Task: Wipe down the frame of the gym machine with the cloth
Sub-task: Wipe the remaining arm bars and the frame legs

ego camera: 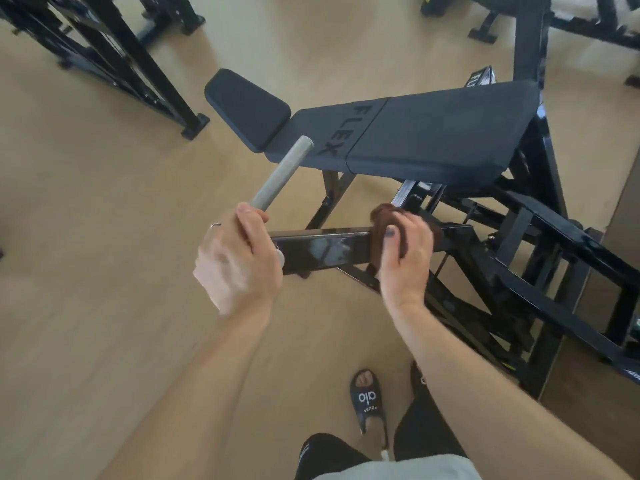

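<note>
1. Nearest: person's legs and a black slide sandal (367, 398) on the wood floor (86, 271), standing right at the end of the machine's lever arm, close enough to reach w/ both hands.
2. Left hand (239, 261) is curled round the base of the grey metal peg (282, 173) at the arm's end. Judging by the grip, it steadies the arm so it won't swing while being rubbed.
3. Right hand (405, 251) grips the brown cloth (382, 216), thumb in front, fingers folded over the top. Cloth is bunched and wrapped over the black frame bar (322, 249), touching top + front face, so one pass covers more than one side.
4. Bar between the hands looks glossy w/ smeary reflections. Can't tell if wet or just shine.
5. Behind: padded bench (415, 140) marked FLEX, w/ angled black struts (540, 258) under it and to the right. These look untouched, prob. plenty of frame left.
6. Far: other black machines (114, 53) at top left and top right.
</note>
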### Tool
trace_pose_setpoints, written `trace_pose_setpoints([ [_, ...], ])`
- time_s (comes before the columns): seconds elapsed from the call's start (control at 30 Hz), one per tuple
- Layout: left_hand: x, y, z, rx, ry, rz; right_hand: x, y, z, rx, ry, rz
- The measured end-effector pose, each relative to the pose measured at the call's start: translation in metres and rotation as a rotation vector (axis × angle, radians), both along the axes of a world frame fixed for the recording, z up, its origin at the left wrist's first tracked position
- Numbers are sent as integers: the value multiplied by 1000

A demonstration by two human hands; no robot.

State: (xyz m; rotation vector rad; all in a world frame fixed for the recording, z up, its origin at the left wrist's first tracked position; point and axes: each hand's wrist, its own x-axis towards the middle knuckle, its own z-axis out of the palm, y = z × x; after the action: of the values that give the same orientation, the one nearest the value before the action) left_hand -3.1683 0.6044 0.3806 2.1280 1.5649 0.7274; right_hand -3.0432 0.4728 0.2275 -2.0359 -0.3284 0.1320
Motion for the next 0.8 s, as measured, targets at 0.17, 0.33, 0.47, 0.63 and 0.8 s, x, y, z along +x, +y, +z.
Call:
trace_pose_setpoints([
  [0.17,-1,-6,5,321,244,-184,12,11,11,-87,118,-182],
  [0.33,60,-52,1,483,281,-629,-29,28,30,-50,-190,51],
  [0.47,119,-61,-44,311,755,-769,25,-12,-19,-51,-177,51],
  [0.63,169,-87,-106,272,970,-945,94,-56,-85,-124,34,-146],
  [0.8,210,-123,-143,367,1164,-1102,124,-74,-118,-87,149,-273],
])
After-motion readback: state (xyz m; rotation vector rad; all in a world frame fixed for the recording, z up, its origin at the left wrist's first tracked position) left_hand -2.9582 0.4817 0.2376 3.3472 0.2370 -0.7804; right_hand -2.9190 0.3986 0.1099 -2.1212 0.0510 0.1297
